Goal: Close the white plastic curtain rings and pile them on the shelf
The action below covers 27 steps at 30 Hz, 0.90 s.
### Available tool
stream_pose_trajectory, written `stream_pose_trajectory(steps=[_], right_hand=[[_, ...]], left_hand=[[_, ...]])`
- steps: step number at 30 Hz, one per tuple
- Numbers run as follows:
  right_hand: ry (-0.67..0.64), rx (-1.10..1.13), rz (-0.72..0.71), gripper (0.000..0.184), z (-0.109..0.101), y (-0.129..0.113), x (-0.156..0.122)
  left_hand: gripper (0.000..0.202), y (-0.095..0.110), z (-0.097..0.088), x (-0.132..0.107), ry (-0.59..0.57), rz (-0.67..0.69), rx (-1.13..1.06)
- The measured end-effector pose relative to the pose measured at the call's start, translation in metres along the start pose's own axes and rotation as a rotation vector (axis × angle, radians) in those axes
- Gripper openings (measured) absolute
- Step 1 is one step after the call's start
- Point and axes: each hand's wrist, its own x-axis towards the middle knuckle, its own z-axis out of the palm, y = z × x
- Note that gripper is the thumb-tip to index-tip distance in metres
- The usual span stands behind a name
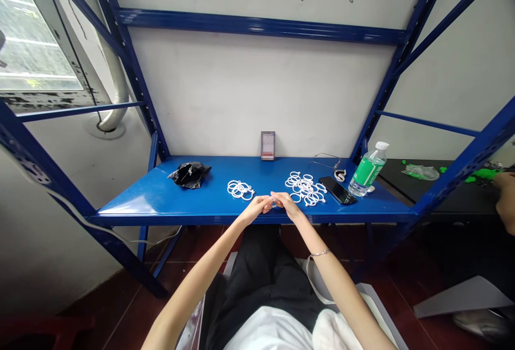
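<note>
At the front edge of the blue table, my left hand (259,206) and my right hand (285,203) meet with their fingertips together. Both are closed in a pinch; what lies between the fingers is too small and hidden to make out. Just left of my hands is a small pile of white plastic rings (240,190). A larger heap of white rings (306,188), some with small knobs on their rims, lies to the right, close behind my right hand.
The blue table (137,200) also bears a crumpled black plastic bag (190,174), a phone-like device (267,146) against the wall, a black phone (338,190), glasses (336,165) and a water bottle (368,170). Blue posts frame both sides. Another person's hand (506,200) shows at far right.
</note>
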Motion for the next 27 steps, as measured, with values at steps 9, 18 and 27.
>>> stream_pose_trajectory(steps=[9, 18, 27], right_hand=[[-0.004, 0.043, -0.018, 0.059, 0.0, -0.001, -0.002], [0.083, 0.156, 0.008, 0.06, -0.003, 0.006, -0.002], [0.085, 0.034, -0.098, 0.029, -0.006, 0.009, -0.008]], left_hand=[[0.052, -0.003, 0.006, 0.001, 0.002, 0.018, -0.1], [0.058, -0.007, 0.01, 0.004, 0.056, 0.05, -0.136], [0.044, 0.003, -0.019, -0.003, 0.117, 0.121, 0.358]])
